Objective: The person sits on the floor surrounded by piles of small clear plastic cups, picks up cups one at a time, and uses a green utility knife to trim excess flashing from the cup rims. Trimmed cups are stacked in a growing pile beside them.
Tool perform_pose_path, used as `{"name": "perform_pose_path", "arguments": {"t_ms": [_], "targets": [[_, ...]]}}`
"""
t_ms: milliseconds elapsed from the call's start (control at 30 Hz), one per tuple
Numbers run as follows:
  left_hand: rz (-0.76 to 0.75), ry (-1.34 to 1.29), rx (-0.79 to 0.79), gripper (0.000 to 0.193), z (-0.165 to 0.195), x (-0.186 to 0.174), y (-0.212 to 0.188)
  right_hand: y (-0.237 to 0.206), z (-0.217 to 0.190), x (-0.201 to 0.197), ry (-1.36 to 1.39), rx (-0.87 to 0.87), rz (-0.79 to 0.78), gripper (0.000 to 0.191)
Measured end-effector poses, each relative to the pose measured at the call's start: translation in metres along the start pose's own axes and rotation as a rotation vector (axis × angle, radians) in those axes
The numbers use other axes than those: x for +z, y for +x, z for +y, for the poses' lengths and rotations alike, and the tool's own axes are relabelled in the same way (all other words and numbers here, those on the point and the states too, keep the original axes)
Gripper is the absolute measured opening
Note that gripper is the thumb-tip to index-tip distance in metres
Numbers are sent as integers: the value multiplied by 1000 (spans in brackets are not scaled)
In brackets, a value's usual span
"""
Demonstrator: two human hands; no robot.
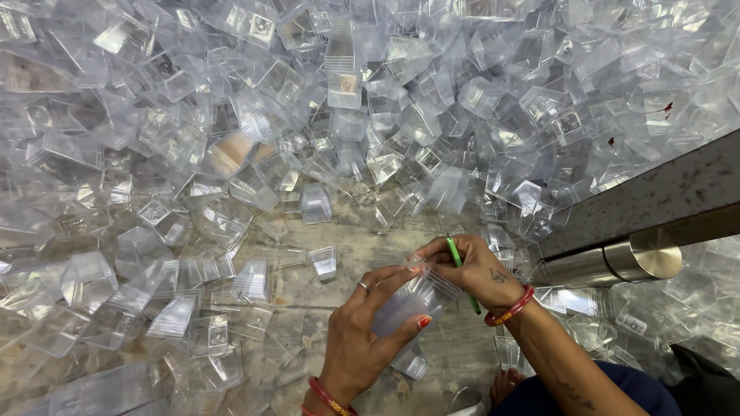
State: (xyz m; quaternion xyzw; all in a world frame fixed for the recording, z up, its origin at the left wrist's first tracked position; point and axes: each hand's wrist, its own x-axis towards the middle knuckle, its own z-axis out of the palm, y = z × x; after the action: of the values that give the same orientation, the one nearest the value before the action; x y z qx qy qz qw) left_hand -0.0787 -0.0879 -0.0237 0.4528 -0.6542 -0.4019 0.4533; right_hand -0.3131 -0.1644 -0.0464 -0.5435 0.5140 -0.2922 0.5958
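Clear plastic boxes (308, 100), small and square-based with tapering walls, lie heaped across the upper and left of the frame and thin out toward the lower middle. No labels, signs or screens are in view.

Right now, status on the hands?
Left hand grips clear cup. Right hand holds green stick at cup's rim. Cup pile all around.

Bright, even daylight; glare on clear plastic cups (339, 92); wide-angle bending, blur at edges.
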Motion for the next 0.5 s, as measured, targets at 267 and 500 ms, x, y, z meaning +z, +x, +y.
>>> {"name": "perform_pose_path", "arguments": {"t_ms": [267,500], "targets": [[-40,54,-100,54,9,-1,-6,-7,-7,9,-25,-12,7,19],[-70,58,-199,54,3,0,-3,-7,-11,17,-81,-41,-14,18]]}}
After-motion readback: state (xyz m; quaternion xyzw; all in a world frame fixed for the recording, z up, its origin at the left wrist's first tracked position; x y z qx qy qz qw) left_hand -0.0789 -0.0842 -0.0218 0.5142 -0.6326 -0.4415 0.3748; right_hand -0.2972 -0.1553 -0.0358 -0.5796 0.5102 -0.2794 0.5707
